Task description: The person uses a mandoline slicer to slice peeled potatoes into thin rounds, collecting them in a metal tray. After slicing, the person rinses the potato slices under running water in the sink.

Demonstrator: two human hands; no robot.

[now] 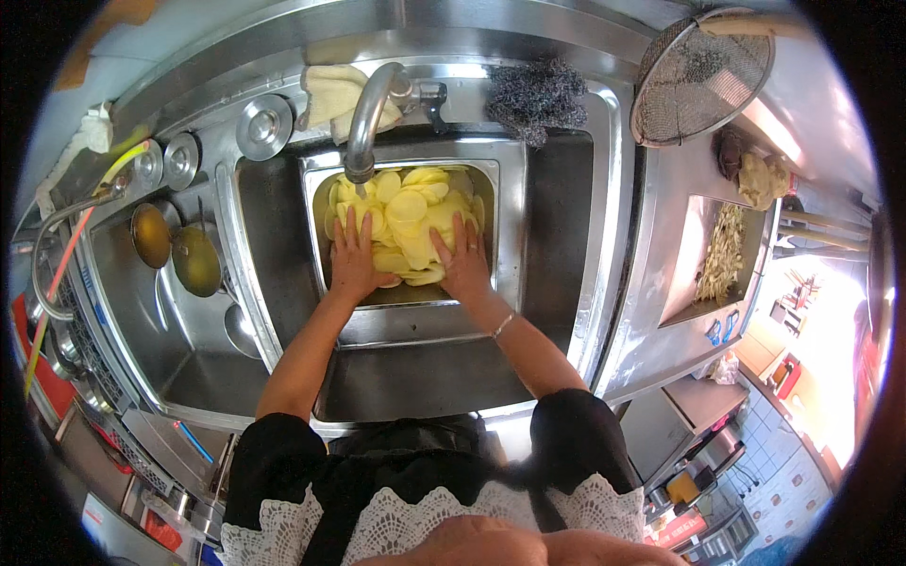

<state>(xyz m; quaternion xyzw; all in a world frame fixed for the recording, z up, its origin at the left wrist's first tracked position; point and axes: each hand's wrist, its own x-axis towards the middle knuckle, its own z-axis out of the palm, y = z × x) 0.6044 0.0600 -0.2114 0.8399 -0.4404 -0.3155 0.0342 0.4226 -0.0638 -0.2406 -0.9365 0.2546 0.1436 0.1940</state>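
Observation:
Many thin, pale yellow slices, apparently potato [408, 206], fill a rectangular stainless steel pan [494, 237] standing in the sink basin [425, 382]. My left hand [354, 260] rests on the left side of the pile, its fingers spread and pointing away from me. On the right side, my right hand [464, 263] presses against the slices with its fingers apart. Neither hand is clearly closed around a slice. The curved metal faucet [364, 131] reaches over the pan's far left part, its spout just above the slices.
Left of this basin, another sink basin [212, 382] holds ladles [196, 262]. Behind the sink lie a cream cloth [329, 95], round metal lids [264, 127] and steel wool [538, 99]. To the right are a mesh strainer [708, 78], a tray of cut strips [722, 255] and blue-handled scissors [723, 327].

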